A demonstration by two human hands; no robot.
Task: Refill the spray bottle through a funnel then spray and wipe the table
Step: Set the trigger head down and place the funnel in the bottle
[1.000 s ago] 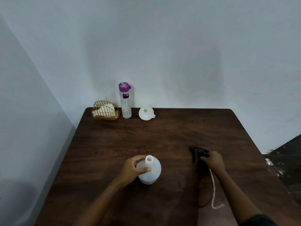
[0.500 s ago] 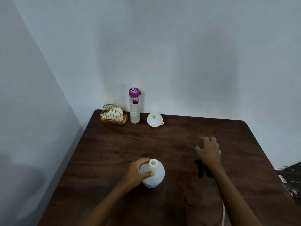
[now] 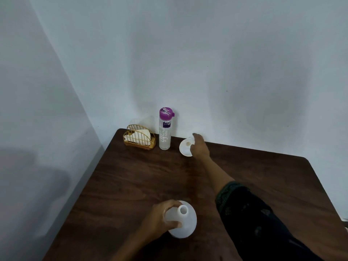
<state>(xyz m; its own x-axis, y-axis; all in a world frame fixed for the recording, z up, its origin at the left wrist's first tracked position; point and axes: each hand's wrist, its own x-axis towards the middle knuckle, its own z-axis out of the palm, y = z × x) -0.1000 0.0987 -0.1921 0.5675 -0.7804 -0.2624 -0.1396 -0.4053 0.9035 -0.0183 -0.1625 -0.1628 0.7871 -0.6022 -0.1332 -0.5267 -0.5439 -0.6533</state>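
Observation:
The white spray bottle body (image 3: 185, 226) stands upright near the table's front, its neck uncapped. My left hand (image 3: 162, 220) wraps its left side and holds it. My right hand (image 3: 199, 146) is stretched to the far edge of the table, fingers closed on the right rim of the white funnel (image 3: 185, 148), which lies tilted with its mouth toward me. The black spray head is hidden behind my right sleeve or out of view. A clear water bottle (image 3: 165, 131) with a purple cap stands just left of the funnel.
A gold wire holder (image 3: 139, 139) with folded white cloths sits at the far left corner of the dark wooden table (image 3: 131, 176). Pale walls close in behind and to the left. The table's right edge drops off to the floor.
My right hand left the black spray head lying on the table, reached forward across the table and took hold of the funnel. The left hand stayed on the bottle. The camera tilted up and right.

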